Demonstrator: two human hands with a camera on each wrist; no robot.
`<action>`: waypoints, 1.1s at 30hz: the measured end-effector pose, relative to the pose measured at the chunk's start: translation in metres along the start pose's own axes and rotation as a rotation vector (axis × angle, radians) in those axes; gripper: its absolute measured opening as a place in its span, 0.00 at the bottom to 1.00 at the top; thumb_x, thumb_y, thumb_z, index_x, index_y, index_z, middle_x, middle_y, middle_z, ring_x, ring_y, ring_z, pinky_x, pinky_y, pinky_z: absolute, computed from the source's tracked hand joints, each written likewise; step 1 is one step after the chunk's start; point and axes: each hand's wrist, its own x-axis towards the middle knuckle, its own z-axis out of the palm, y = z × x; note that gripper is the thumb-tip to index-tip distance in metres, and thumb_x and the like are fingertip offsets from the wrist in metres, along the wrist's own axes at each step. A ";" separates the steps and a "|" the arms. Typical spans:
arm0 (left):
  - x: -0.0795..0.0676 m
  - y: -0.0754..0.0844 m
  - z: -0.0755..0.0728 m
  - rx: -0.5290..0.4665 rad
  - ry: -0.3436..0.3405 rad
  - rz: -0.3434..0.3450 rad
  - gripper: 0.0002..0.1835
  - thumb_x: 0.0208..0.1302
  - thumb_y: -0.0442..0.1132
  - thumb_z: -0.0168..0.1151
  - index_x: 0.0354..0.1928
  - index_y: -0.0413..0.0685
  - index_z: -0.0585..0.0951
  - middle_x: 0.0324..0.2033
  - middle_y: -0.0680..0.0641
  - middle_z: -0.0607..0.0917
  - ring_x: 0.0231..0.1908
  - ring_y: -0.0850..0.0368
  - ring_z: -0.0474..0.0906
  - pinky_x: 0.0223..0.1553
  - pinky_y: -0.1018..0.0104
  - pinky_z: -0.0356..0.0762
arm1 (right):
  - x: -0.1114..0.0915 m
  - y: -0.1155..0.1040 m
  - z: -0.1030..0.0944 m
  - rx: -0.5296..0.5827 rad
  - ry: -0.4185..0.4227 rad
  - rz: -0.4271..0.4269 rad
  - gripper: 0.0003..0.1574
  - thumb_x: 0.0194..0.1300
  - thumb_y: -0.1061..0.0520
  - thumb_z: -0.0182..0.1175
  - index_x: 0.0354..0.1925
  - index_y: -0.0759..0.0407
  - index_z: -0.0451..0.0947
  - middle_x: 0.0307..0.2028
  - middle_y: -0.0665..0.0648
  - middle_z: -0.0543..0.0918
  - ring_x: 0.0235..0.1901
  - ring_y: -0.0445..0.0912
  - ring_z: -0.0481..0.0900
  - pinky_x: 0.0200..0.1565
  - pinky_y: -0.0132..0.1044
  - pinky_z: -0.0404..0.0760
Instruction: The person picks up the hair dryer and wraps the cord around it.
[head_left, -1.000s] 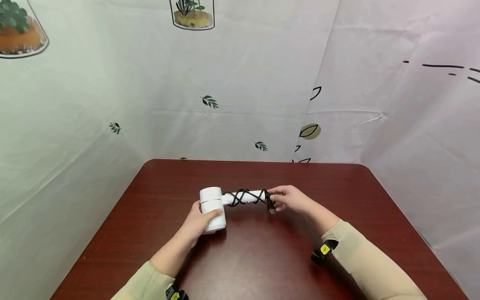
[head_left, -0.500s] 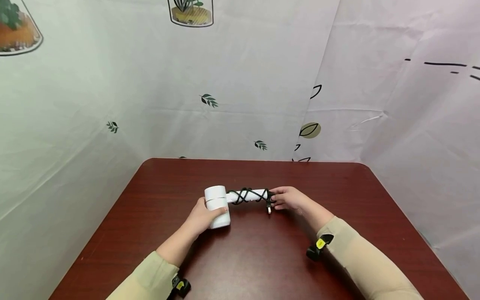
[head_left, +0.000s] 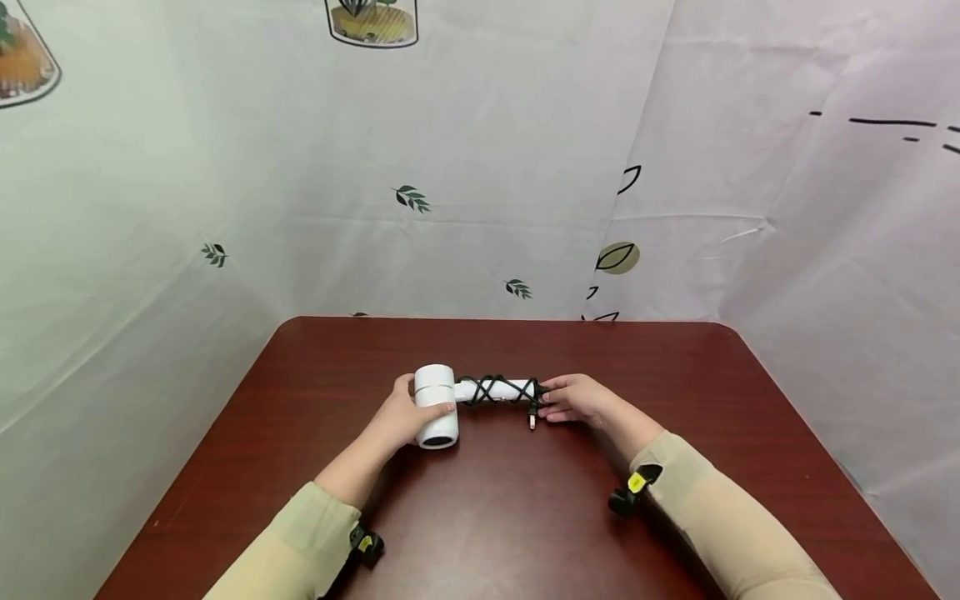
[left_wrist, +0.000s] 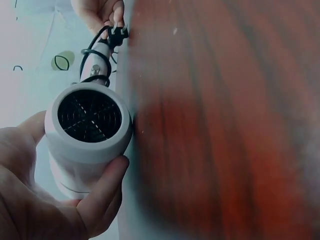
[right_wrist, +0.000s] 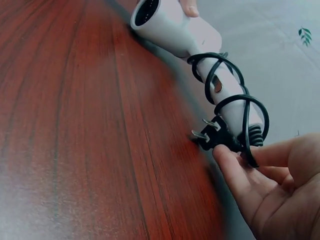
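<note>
A white hair dryer [head_left: 436, 423] lies across the far middle of the table, barrel to the left and handle to the right. My left hand [head_left: 396, 417] grips its barrel, thumb over the near side; in the left wrist view the dark round grille [left_wrist: 90, 116] faces the camera. A black cord [right_wrist: 243, 102] is wound crosswise round the white handle [right_wrist: 225, 86]. At the handle's end, my right hand [head_left: 581, 400] pinches the cord by its ribbed sleeve. The two-pin plug [right_wrist: 216, 134] sits against the fingertips in the right wrist view, its metal prongs pointing away from the hand.
The dark red wooden table [head_left: 480, 517] has rounded far corners. Behind and beside it hangs a pale cloth [head_left: 480, 150] printed with leaves and plant jars. Each sleeve carries a small black wrist camera [head_left: 366, 546].
The hair dryer has shifted slightly right and away, its barrel turning so that the dark end shows at the near side. Both hands keep their hold; the plug now hangs below the handle's end.
</note>
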 end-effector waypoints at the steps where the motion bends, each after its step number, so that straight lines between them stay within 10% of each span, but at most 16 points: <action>1: 0.001 -0.001 -0.001 -0.010 -0.008 0.000 0.54 0.53 0.52 0.76 0.73 0.40 0.53 0.54 0.31 0.75 0.41 0.45 0.81 0.29 0.56 0.82 | 0.001 0.000 0.000 0.003 0.002 0.000 0.26 0.71 0.67 0.54 0.66 0.72 0.67 0.47 0.65 0.82 0.41 0.52 0.86 0.42 0.41 0.85; 16: 0.017 0.001 0.002 0.008 -0.062 0.035 0.47 0.58 0.53 0.72 0.71 0.38 0.61 0.55 0.32 0.73 0.41 0.44 0.81 0.27 0.56 0.83 | 0.012 -0.002 -0.006 0.068 0.033 0.021 0.27 0.71 0.69 0.51 0.67 0.73 0.65 0.44 0.63 0.82 0.36 0.48 0.86 0.39 0.39 0.85; 33: 0.017 0.005 0.001 -0.067 -0.092 -0.022 0.44 0.67 0.52 0.62 0.74 0.38 0.52 0.63 0.32 0.67 0.51 0.39 0.78 0.30 0.54 0.84 | 0.008 -0.007 -0.015 -0.160 0.110 -0.057 0.23 0.74 0.60 0.51 0.62 0.72 0.71 0.42 0.60 0.78 0.28 0.44 0.83 0.29 0.37 0.83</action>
